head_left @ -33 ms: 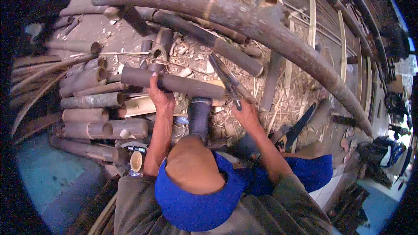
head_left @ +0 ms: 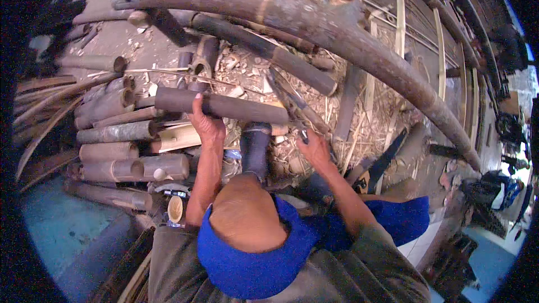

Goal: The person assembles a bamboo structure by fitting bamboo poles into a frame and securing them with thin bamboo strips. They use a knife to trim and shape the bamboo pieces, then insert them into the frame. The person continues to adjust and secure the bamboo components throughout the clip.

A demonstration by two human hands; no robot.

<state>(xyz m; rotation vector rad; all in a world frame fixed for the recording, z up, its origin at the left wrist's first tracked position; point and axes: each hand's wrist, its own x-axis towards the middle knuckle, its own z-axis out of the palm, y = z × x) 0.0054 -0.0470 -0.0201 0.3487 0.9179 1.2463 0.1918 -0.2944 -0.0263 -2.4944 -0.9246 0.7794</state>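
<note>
My left hand (head_left: 209,126) grips a dark brown bamboo tube (head_left: 241,108) from below, near its left part, with the thumb up against its side. The tube lies almost level across the front of my bent leg, above a dark boot (head_left: 256,148). Just beyond the tube's right end, my right hand (head_left: 314,148) is closed around the handle of a long, dark-bladed knife (head_left: 283,92). The blade points up and away to the left, over the shavings, and is partly blurred. Whether it touches the tube's end I cannot tell.
Cut bamboo tubes (head_left: 112,131) are stacked at the left. A long thick bamboo pole (head_left: 337,28) crosses above the work area from far left to right. Pale shavings (head_left: 241,70) cover the ground. A pale cup-like piece (head_left: 176,209) stands by my left forearm.
</note>
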